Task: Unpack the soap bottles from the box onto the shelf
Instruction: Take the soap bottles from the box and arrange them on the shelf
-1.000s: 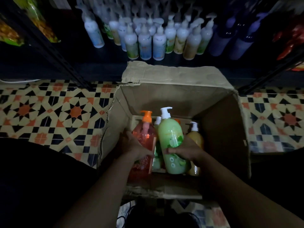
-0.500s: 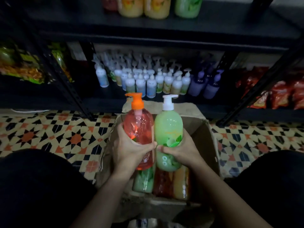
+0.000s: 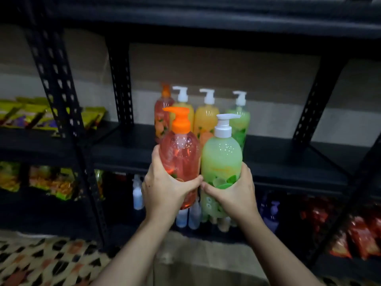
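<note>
Nearest, at 6 o'clock in the view, the blurred brown cardboard of the box [image 3: 198,259] shows between the two forearms. Patterned floor tiles [image 3: 31,263] lie at 8 o'clock.

Above that, near the middle of the view, the left hand [image 3: 165,188] has its fingers and thumb wrapped round the lower body of a red bottle [image 3: 179,157] with an orange pump. The right hand [image 3: 234,193] grips the lower body of a green bottle [image 3: 221,159] with a white pump in the same way. Both bottles are upright and held in the air side by side, the red one at 9 o'clock of the green one. Their sides are touching or very nearly so, and the two thumb tips almost meet between them. Neither bottle stands on the shelf [image 3: 288,159] yet.

Behind them, at 12 o'clock, that dark shelf carries four shelved bottles [image 3: 206,118] in an upright row: one red with an orange pump, two yellow and one green with white pumps.

One level lower, at 6 o'clock of the held pair, stand small pale bottles [image 3: 137,195], with purple bottles [image 3: 270,211] at 4 o'clock.

Farther out, green and yellow packets [image 3: 51,116] lie at 9 o'clock and red packets [image 3: 360,234] at 4 o'clock.
</note>
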Demonstrator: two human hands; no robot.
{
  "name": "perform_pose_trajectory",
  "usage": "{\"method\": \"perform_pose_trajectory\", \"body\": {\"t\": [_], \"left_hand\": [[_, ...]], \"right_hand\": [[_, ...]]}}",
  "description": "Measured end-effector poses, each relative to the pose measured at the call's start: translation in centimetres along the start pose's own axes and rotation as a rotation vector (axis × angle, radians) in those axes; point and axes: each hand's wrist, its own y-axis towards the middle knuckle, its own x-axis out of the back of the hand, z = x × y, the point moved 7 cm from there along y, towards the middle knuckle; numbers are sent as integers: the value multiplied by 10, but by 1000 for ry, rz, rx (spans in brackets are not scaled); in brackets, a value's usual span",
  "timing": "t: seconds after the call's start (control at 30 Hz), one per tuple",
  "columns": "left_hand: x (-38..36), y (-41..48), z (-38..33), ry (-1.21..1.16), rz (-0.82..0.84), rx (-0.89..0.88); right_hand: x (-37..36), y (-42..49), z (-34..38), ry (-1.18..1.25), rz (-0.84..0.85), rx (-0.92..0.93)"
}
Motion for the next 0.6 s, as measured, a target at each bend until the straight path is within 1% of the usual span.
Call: {"method": "perform_pose_trajectory", "body": {"t": [0.1, 0.17, 0.37, 0.6], "left_hand": [[-4, 44, -17, 17, -47, -72], [-7, 70, -20, 35, -83, -86], [-6, 131, -3, 77, -209, -52], [-16, 182, 36, 143, -228, -1]], "right_hand": [[-7, 38, 22, 22, -53, 59], [-14, 59, 28, 23, -68, 72], [-25, 99, 18, -13, -128, 69], [-28, 115, -7, -61, -179, 35]]}}
